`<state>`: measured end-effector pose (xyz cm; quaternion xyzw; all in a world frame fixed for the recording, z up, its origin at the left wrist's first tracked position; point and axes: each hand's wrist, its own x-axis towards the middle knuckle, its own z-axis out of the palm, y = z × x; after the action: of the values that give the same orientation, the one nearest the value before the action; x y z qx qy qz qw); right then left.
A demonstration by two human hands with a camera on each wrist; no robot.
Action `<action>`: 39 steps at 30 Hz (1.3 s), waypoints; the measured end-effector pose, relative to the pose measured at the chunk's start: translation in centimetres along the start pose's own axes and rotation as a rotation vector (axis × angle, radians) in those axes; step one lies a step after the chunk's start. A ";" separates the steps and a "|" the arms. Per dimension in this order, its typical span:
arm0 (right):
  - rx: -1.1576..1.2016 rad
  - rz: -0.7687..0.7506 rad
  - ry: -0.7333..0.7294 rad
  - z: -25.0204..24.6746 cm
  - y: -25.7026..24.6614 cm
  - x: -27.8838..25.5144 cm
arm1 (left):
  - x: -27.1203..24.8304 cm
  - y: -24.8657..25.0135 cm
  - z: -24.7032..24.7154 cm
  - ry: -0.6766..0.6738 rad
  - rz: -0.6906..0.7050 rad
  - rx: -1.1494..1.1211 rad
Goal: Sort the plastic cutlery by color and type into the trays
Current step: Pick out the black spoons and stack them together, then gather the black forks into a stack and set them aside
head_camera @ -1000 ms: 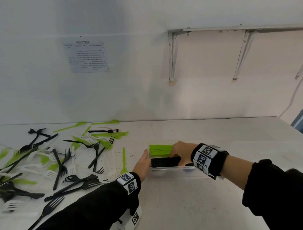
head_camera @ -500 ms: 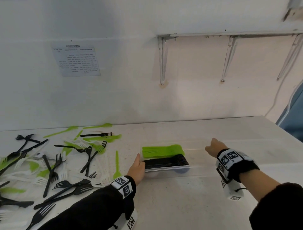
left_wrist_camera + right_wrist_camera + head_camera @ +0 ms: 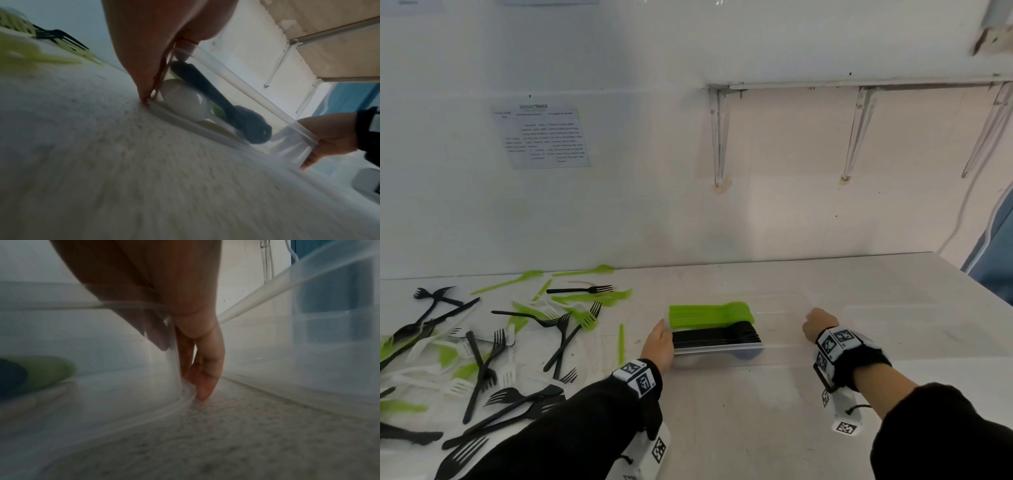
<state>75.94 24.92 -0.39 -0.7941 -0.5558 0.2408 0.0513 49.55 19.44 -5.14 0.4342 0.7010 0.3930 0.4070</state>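
- A clear plastic tray (image 3: pixel 784 356) sits on the white table (image 3: pixel 739 428), with one hand at each of its short ends.
- The left hand (image 3: pixel 659 346) lies flat against the tray's left end wall, its fingers straight and pressed together, the fingertips down by the table.
- The right hand (image 3: pixel 820 323) grips the tray's right end wall, the thumb inside and the fingers (image 3: pixel 205 369) outside.
- Inside the tray, a stack of green spoons (image 3: pixel 709 313) lies at the far side and a stack of black spoons (image 3: pixel 717 337) lies beside it; white spoons (image 3: pixel 183 99) rest nearest the person.
- Loose black forks (image 3: pixel 482 370), with green and white cutlery among them, are scattered over the table left of the tray.
- A printed sheet (image 3: pixel 541 135) hangs on the wall behind.
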 end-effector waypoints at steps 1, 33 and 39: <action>0.014 -0.004 0.007 0.0 -0.6 0.2 | 0.7 0.2 -0.1 0.018 -0.007 -0.014; 0.349 -0.076 0.338 -10.5 13.1 1.5 | -9.6 7.8 17.3 -0.213 0.263 0.111; 0.242 0.135 0.377 -13.7 23.5 4.0 | -10.2 9.5 25.1 -0.281 0.070 0.172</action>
<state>103.15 22.22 2.20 -0.8484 -0.4492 0.1559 0.2328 78.16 17.87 -3.20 0.5424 0.6524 0.2811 0.4485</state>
